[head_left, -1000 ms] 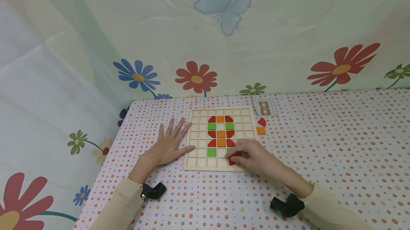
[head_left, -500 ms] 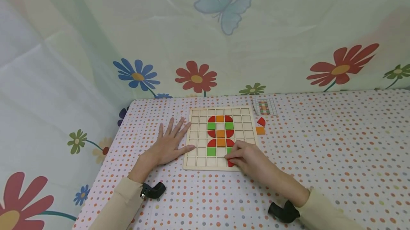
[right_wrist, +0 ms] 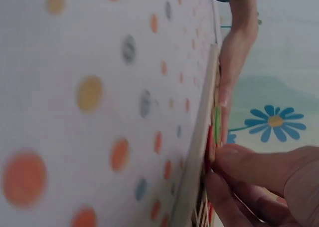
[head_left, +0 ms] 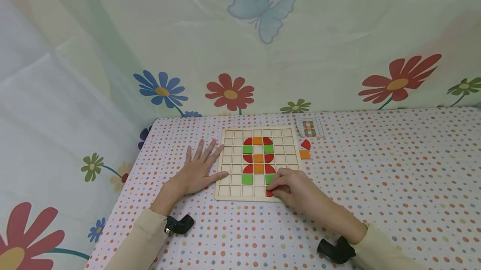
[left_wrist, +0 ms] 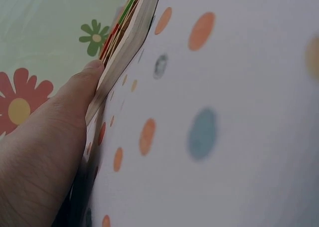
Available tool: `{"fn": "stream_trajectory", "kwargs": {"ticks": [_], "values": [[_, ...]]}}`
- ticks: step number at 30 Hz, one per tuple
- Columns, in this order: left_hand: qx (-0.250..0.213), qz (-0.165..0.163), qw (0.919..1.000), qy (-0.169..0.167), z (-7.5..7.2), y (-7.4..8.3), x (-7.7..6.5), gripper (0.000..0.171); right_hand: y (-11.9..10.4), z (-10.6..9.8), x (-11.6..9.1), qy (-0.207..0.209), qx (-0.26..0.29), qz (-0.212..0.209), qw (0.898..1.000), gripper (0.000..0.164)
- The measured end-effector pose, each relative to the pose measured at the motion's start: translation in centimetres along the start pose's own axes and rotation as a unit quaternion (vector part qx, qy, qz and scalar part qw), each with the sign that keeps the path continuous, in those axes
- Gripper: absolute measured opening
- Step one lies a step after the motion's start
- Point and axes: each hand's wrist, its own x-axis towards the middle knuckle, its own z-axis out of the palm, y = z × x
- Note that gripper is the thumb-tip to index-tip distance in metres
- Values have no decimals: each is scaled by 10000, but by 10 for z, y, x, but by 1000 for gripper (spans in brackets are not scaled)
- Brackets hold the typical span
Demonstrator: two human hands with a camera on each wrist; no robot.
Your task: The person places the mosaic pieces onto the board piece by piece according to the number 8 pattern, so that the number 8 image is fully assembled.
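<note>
A wooden grid board [head_left: 229, 159] lies on the dotted tablecloth, with red quarter-circle, orange square and green square tiles in its middle columns. My left hand [head_left: 193, 174] lies flat with fingers spread, its fingertips and thumb over the board's left edge; the left wrist view shows the thumb [left_wrist: 75, 95] on the rim. At the board's lower right, my right hand [head_left: 297, 188] pinches a red quarter-circle tile [head_left: 269, 193] with thumb and fingers, at the bottom row below a green tile [head_left: 269, 179]. The fingers partly hide that tile.
Right of the board lie a loose red quarter-circle tile [head_left: 306, 144] and an orange square tile [head_left: 305, 154]. A printed pattern card [head_left: 310, 127] is behind them. A flowered curtain [head_left: 330, 52] stands behind the table.
My right hand stays at the bottom row, its fingers shifting slightly over the red tile, so less of the tile shows. The left hand has not moved.
</note>
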Motion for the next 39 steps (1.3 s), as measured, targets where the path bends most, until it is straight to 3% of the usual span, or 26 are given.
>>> {"fn": "stream_trajectory", "kwargs": {"ticks": [4,13,21,39], "values": [[21,21,10000,0,0,0,0,90,5,-14,0,26,128,181,9998,15],[13,-16,10000,-25,0,0,0,90,32,-50,8,789,-975,613,9902,23],[54,-98,9999,-73,3,-1,0,91,52,-55,17,450,-1233,675,9890,26],[8,-103,9999,-117,0,-1,1,91,60,-64,21,450,-987,1479,9830,19]]}}
